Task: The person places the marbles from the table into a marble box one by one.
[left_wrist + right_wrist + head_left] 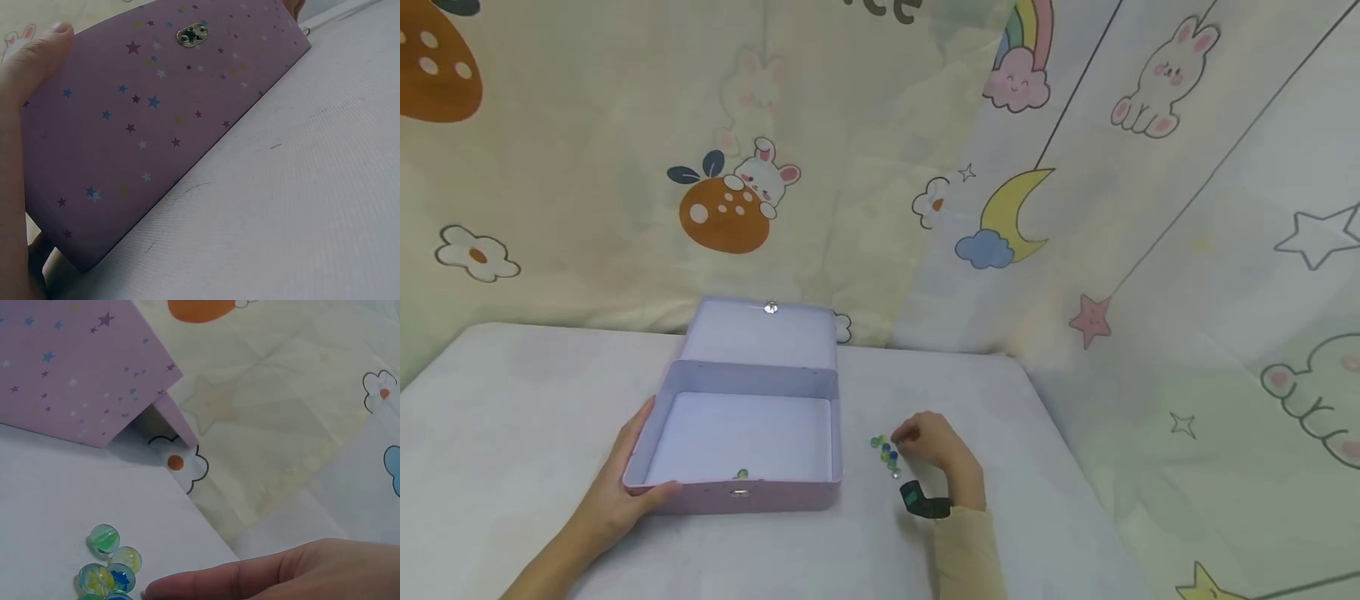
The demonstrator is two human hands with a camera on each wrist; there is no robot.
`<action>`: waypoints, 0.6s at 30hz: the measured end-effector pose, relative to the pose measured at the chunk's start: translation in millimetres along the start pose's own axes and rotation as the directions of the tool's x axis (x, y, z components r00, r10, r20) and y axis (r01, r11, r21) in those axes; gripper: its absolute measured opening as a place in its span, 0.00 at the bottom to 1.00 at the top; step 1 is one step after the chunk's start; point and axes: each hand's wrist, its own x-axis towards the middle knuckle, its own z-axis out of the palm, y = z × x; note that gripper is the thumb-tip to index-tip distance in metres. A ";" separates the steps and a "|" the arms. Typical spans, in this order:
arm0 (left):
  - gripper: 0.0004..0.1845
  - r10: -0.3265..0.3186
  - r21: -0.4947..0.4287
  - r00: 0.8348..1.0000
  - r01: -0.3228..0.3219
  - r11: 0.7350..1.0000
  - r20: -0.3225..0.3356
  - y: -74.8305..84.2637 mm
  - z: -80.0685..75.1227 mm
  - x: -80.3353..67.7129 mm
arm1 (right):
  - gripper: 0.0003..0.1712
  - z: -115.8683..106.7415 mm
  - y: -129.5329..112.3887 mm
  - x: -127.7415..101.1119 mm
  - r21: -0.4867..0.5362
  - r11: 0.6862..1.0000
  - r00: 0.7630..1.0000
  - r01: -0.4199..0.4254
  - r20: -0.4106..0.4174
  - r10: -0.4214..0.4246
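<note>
the open purple box [748, 433] stands on the white desk [512, 433], its lid [763, 333] tipped back against the printed cloth [587, 167] behind it. the left hand [625, 492] holds the box at its near left corner, thumb laid along the front wall and the palm against the left side; in the left wrist view the thumb tip sits at the top edge of the starred front wall, left of the metal clasp [192, 34]. one marble [742, 474] lies inside the box, against the front wall just above the clasp. to the right of the box, a small cluster of glass marbles [886, 451] lies on the desk, green and blue ones touching each other. the right hand [936, 450] rests just right of that cluster, its fingers [250, 578] curled low over the marbles and touching the nearest; whether they pinch one i cannot tell. a dark strap [921, 500] sits at that wrist.
</note>
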 end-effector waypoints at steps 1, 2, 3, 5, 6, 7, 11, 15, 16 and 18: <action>0.57 0.002 0.000 1.000 -0.002 1.000 0.001 -0.4 0.1 -0.8 | 0.09 0.9 0.6 -0.5 0.002 1.000 1.000 0.001 0.000 -0.001; 0.57 0.002 0.004 1.000 -0.002 1.000 0.000 -0.7 0.0 -1.8 | 0.09 2.0 1.0 -1.1 0.007 1.000 1.000 0.002 0.001 -0.002; 0.57 0.004 0.006 1.000 -0.004 1.000 0.000 -1.3 -0.1 -3.0 | 0.08 3.0 1.1 -1.6 0.010 1.000 1.000 0.004 0.003 -0.004; 0.57 0.003 0.012 1.000 -0.003 1.000 -0.002 -2.3 -0.4 -5.2 | 0.09 4.7 1.6 -1.6 0.012 1.000 1.000 0.010 0.003 -0.010; 0.57 0.000 0.017 1.000 0.000 1.000 -0.003 -2.8 -0.5 -6.0 | 0.09 5.2 1.8 -1.5 0.010 1.000 1.000 0.011 0.003 -0.011; 0.57 -0.003 0.018 1.000 0.003 1.000 0.000 -3.0 -0.6 -6.4 | 0.09 5.6 1.8 -1.3 0.010 1.000 1.000 0.008 0.003 -0.008; 0.57 -0.006 0.014 1.000 0.006 1.000 0.004 -3.2 0.1 -5.4 | 0.08 5.0 2.2 -0.6 0.008 1.000 1.000 0.002 0.001 -0.002; 0.57 -0.016 0.017 1.000 0.016 1.000 0.005 -2.4 1.3 -4.0 | 0.08 2.2 2.3 -1.0 0.009 1.000 1.000 0.010 -0.003 -0.010; 0.57 -0.018 0.020 1.000 0.018 1.000 0.005 -2.0 1.7 -3.3 | 0.08 1.5 2.6 -1.2 0.009 1.000 1.000 0.011 -0.004 -0.011; 0.57 -0.015 0.020 1.000 0.015 1.000 0.007 -1.2 2.5 -1.1 | 0.08 -0.4 3.1 -0.7 0.006 1.000 1.000 0.007 -0.006 -0.007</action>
